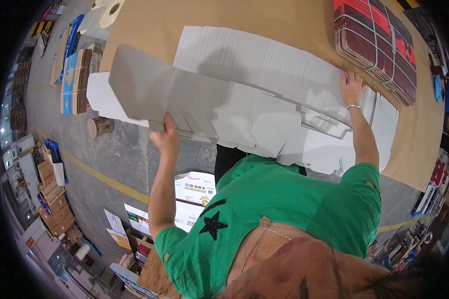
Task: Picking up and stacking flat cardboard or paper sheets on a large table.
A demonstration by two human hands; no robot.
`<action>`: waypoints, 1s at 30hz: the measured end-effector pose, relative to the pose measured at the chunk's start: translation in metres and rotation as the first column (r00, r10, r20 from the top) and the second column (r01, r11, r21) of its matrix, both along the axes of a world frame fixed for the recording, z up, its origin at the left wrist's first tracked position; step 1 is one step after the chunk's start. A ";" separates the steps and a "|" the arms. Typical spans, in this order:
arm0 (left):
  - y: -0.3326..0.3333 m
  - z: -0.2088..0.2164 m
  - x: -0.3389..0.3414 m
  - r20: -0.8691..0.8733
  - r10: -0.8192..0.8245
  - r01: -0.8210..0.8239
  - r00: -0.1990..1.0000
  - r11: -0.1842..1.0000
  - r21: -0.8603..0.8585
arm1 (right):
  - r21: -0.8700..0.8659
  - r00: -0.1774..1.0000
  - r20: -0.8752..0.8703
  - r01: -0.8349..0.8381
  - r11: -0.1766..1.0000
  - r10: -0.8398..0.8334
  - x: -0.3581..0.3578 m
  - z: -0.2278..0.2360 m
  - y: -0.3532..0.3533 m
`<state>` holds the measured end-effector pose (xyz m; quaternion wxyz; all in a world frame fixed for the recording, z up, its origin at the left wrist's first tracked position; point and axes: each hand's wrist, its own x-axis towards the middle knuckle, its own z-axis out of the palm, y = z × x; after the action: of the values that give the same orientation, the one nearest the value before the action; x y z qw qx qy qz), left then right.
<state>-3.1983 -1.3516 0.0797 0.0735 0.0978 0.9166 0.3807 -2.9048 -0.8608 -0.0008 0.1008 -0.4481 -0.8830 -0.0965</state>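
though long axis l-r, white card sheets left end up, l. fingers in edge pinch, r. fingers unclear

Ahead on your right lies a strapped bundle of maroon flattened cartons. On your left you have a white roll, a short brown cylinder and a yellow floor line.

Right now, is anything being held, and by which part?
The left hand holds cardboard sheets by their near edge; the right hand touches cardboard too, grip unclear.
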 end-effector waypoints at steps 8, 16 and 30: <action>-0.024 -0.017 -0.030 0.712 0.026 -0.531 0.702 0.685 0.499 | 0.038 0.999 -0.014 -0.028 0.999 0.029 0.005 -0.003 0.002; -0.019 -0.026 -0.006 -0.255 0.005 0.050 0.967 0.976 0.211 | -0.009 1.000 0.011 -0.016 1.000 0.016 0.004 0.001 -0.005; -0.026 -0.033 -0.036 0.660 0.188 -0.525 0.727 0.773 0.358 | 0.019 1.000 0.016 -0.026 0.999 0.026 0.004 -0.005 -0.002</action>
<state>-3.2342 -1.3781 0.0468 0.2471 -0.1950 0.7082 0.6319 -2.9010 -0.8625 -0.0059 0.0996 -0.4347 -0.8886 -0.1073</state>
